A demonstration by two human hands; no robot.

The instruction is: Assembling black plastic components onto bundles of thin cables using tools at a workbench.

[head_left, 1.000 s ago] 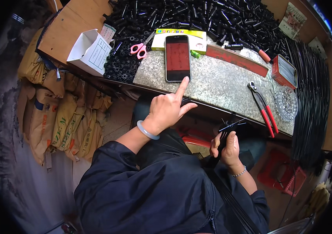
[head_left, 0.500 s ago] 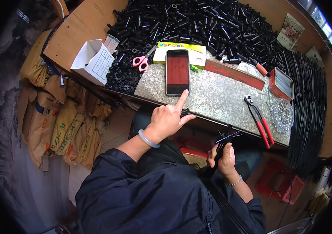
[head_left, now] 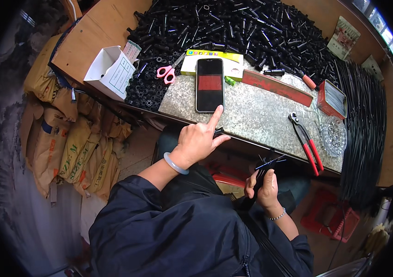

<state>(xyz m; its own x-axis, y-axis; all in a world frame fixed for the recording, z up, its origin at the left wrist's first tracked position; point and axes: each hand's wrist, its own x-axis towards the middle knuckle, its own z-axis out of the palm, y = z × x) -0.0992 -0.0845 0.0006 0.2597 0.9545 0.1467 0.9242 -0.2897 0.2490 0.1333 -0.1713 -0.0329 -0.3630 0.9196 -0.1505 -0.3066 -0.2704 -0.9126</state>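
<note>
My left hand (head_left: 198,138) reaches up with its index finger stretched out, the fingertip touching the lower edge of a black smartphone (head_left: 209,84) that lies on a speckled stone slab (head_left: 256,115). The other fingers are curled and hold a small black piece. The phone's screen shows a red band. My right hand (head_left: 265,186) is lower, under the slab's front edge, closed around a bundle of thin black rods (head_left: 263,173) whose tips stick up past the fingers.
A big heap of black tubes (head_left: 233,27) covers the bench behind. Pink scissors (head_left: 166,73), a yellow box (head_left: 212,62), a white carton (head_left: 109,71), a red bar (head_left: 277,87), red-handled pliers (head_left: 306,143), a red tin (head_left: 332,99), long black rods (head_left: 362,124), sacks (head_left: 62,134) at left.
My left index finger has slid down the phone toward its lower edge. The phone's screen has gone from mostly red to dark with a red band. The view has shifted slightly.
</note>
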